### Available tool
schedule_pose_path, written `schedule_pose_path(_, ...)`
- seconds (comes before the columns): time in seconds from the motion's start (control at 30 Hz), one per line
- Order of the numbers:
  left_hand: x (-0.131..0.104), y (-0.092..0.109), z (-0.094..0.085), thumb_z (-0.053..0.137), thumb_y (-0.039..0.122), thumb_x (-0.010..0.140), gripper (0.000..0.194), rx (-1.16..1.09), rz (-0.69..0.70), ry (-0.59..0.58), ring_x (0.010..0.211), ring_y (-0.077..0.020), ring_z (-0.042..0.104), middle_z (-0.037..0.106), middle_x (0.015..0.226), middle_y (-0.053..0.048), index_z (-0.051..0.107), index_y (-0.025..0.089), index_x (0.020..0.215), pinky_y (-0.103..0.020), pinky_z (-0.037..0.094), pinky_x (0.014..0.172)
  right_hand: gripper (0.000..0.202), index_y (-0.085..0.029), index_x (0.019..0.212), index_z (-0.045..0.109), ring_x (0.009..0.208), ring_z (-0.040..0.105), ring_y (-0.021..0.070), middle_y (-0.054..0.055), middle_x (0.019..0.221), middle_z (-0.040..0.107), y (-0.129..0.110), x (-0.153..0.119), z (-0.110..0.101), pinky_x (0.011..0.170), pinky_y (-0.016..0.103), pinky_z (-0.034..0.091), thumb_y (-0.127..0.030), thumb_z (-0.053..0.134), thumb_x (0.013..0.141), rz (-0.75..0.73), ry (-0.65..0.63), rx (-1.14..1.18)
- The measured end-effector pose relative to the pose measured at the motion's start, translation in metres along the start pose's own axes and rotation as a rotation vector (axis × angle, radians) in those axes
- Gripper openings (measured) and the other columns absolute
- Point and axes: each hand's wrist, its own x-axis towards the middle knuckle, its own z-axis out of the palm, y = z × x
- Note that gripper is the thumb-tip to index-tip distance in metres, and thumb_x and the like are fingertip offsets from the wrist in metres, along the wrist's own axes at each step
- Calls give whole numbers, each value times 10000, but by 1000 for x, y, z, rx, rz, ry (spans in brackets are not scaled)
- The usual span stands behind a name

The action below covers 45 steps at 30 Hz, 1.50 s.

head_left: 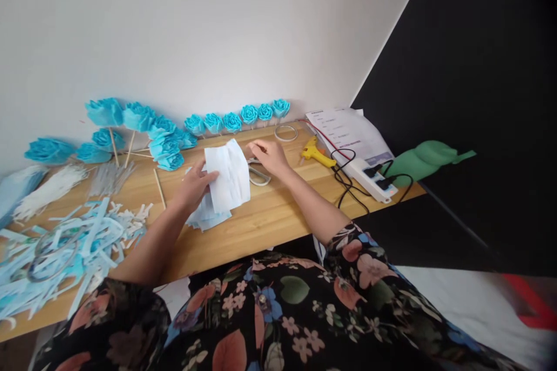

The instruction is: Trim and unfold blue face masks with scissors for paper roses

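My left hand [194, 184] grips the left edge of a pale white-blue sheet [230, 177], its thumb on the front. The sheet is raised over more light blue sheets [210, 215] on the wooden table. To the right of the sheet is my right hand [267, 156], its fingers drawn together; whether something thin is between them I cannot make out. Scissors [260, 176] lie on the table just below it, partly behind the sheet.
Blue paper flowers [232, 122] line the wall. Cut strips [65, 249] cover the table's left part. On the right are a yellow glue gun [317, 153], a power strip [372, 180] with cables, papers [343, 130] and a green object [424, 160]. A metal ring [286, 133] lies behind.
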Motion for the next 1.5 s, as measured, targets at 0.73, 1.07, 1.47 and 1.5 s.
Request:
schedule_pose_path(0.73, -63, -52, 16, 558, 274, 917, 230, 911, 828, -530, 1250, -317, 568, 637, 1298, -141, 708, 201, 1075, -531, 455, 1043, 351, -68, 1099, 694, 1065, 592, 302, 198, 1100, 696, 15, -6, -10, 872, 390, 419, -142, 379, 962, 45, -165, -928)
schedule_pose_path(1.07, -69, -44, 18, 513, 242, 965, 255, 1065, 956, -554, 1253, -307, 569, 630, 1302, -163, 701, 135, 1100, -495, 489, 1022, 430, -156, 1261, 625, 1162, 555, 272, 134, 1292, 637, -19, -16, 23, 952, 365, 397, -329, 662, 869, -261, -428, -696)
schedule_pose_path(1.47, -37, -10, -41, 545, 317, 923, 290, 168, 561, 478, 1167, -216, 590, 626, 1250, -75, 630, 217, 1181, -360, 462, 985, 196, -138, 831, 647, 670, 462, 96, -27, 736, 588, -43, 46, 11, 638, 241, 304, -333, 667, 830, -250, -968, -305)
schedule_pose_path(1.5, -34, -11, -46, 547, 316, 911, 310, 84, 505, 513, 1143, -204, 597, 616, 1255, -70, 609, 222, 1201, -343, 464, 970, 202, -132, 836, 645, 681, 470, 96, -26, 743, 595, -49, 49, 18, 641, 239, 305, -334, 659, 838, -289, -969, -304)
